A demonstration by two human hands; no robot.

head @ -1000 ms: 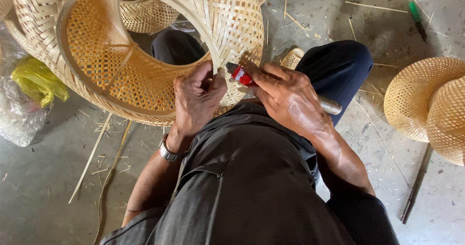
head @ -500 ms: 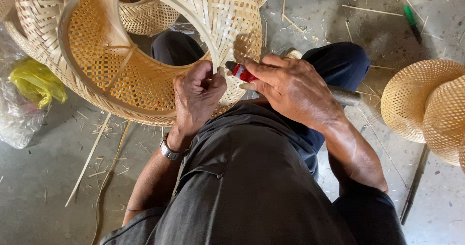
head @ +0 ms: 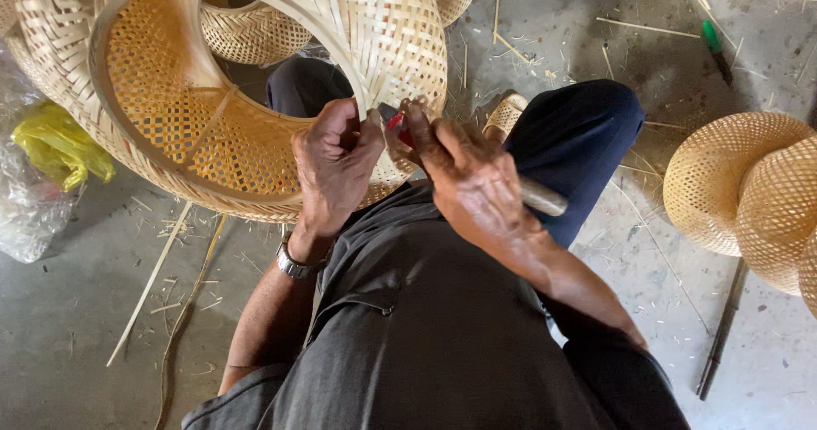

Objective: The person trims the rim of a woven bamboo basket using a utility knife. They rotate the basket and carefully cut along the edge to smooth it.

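Basket rim being worked with a small tool.

Woven bamboo basket [head: 255,98] rests tilted on the lap; the left hand [head: 334,162] pinches its rim, the right hand [head: 472,183] is closed around a red-tipped tool [head: 398,124] pressed to the weave. Careful levering seems needed next. Finished baskets [head: 749,192], loose bamboo strips [head: 149,285] and a yellow bag [head: 59,145] lie on the floor.

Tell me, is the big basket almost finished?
Mostly, it seems. The big woven basket already has full sides and a smooth rim hoop. Right now the left hand pinches the rim while the right hand works a red-handled tool at that same spot. What looks left is this bit of edge; loose bamboo strips lie on the floor. Two smaller baskets sit finished beside the person.
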